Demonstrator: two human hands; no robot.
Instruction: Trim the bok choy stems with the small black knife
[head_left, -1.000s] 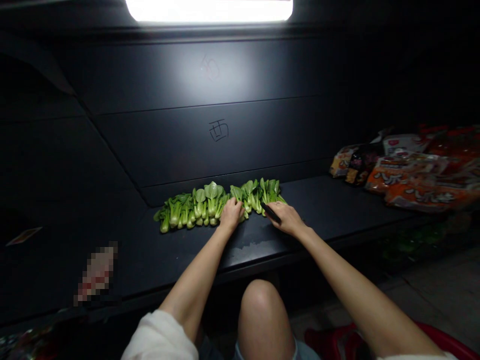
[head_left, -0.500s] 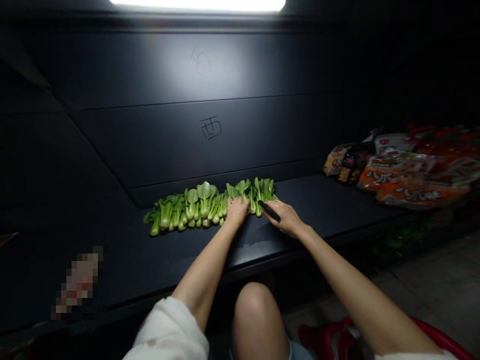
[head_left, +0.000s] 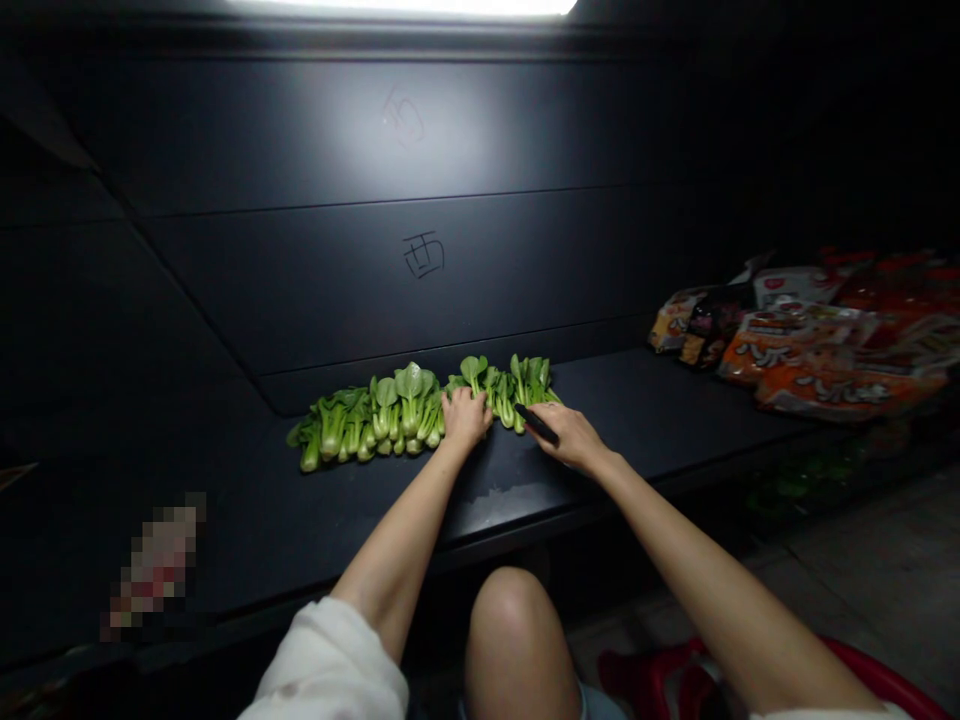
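Observation:
A row of green bok choy lies side by side on a dark shelf, leaves toward the back panel and pale stem ends toward me. My left hand reaches into the right part of the row, its fingers curled over a bok choy whose round leaf shows above them. At the right end of the row, my right hand is closed on a slim black handle; what the handle belongs to is hidden. Beside that hand stand more bok choy.
Orange snack bags are heaped on the shelf at the right, with dark and yellow packets beside them. A blurred-out item lies at the left. My knee is under the shelf edge, near a red object.
My left hand has shifted slightly left and back, and a round-leaved bok choy now shows above its fingers. My right hand has hardly moved.

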